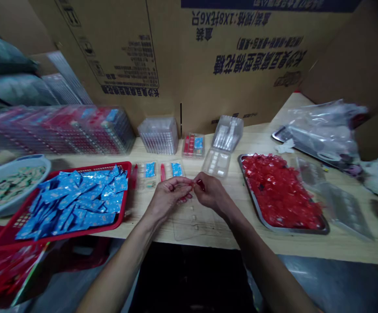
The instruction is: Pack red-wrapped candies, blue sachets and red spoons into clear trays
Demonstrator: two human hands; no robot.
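Note:
Both hands meet over the middle of the table. The fingertips of my left hand (pixel 172 191) are pinched, with red showing at and below them. Beside it, my right hand (pixel 210 191) is curled closed around a small red translucent plastic piece (pixel 201 184). The exact shape of the red pieces is hidden by the fingers. Below the hands lies an open clear plastic blister box (pixel 193 224). Just behind are two clear boxes, each holding a blue sachet (pixel 176 169) and a narrow red item (pixel 163 172).
A metal tray (pixel 260 213) of red plastic pieces stands right. To the left are a red basket (pixel 124 204) of blue sachets and a pale bowl (pixel 44 167) of small pieces. Stacked filled boxes (pixel 78 130), empty clear boxes (pixel 159 134) and a large carton (pixel 182 65) stand behind.

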